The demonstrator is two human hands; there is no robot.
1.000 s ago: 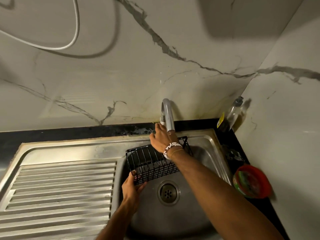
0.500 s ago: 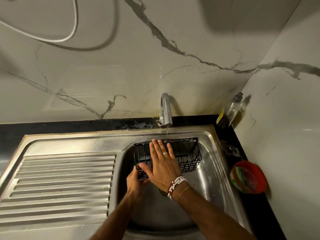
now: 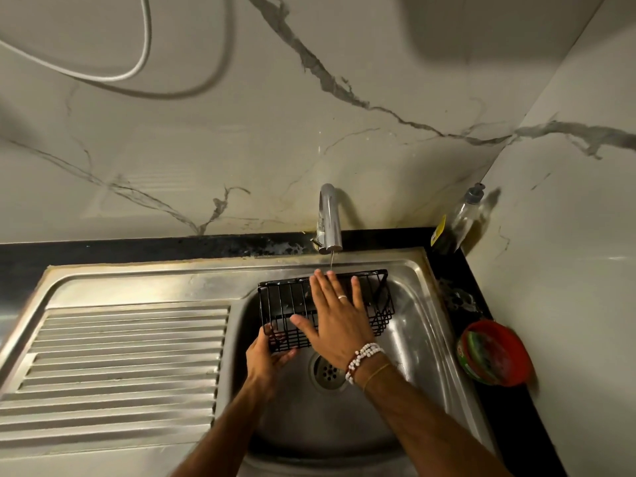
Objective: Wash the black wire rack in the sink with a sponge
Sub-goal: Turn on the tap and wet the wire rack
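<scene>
Black wire rack sits held over the back half of the steel sink, a box-shaped basket of thin straight wires, its far rim just under the tap. A thin thread of water falls onto that rim. The left hand grasps the rack's near left corner, fingers curled beneath it. The right hand lies flat across the top, fingers straight and spread, gripping nothing. Bare basin shows around the round drain in front of the rack, and to the rack's right before the basin wall. A ribbed steel drainboard lies to the left. On the narrow black worktop at the right stand a red bowl and, in the corner by the veined marble wall, a clear bottle.
</scene>
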